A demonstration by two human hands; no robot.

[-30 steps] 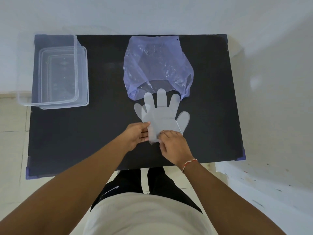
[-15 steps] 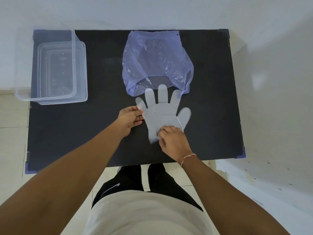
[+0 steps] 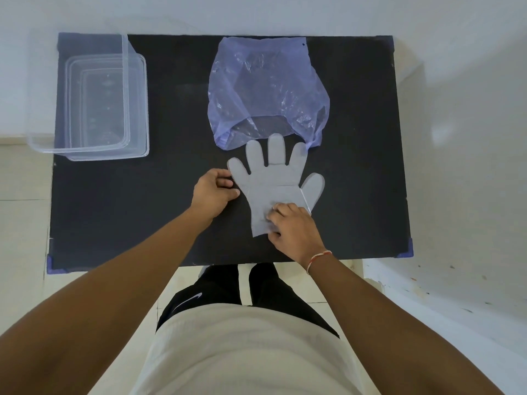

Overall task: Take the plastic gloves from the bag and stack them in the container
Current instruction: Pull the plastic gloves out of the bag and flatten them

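Observation:
A translucent grey plastic glove (image 3: 273,181) lies flat on the black table (image 3: 137,212), fingers pointing away from me. Its fingertips reach the open mouth of a crumpled purple plastic bag (image 3: 265,89) behind it. My right hand (image 3: 293,229) presses down on the glove's cuff with bent fingers. My left hand (image 3: 212,192) is at the glove's left edge, below the little finger, with thumb and fingertips pinched at that edge. A clear plastic container (image 3: 85,149) stands at the table's far left corner with nothing visible inside.
The container overhangs the table's left edge a little. White walls rise behind and to the right of the table, and pale floor tiles show on the left. My legs stand at the table's near edge.
My left hand has left the cuff and slid up along the glove's left edge. The right hand stays pressed on the cuff. The glove has barely moved.

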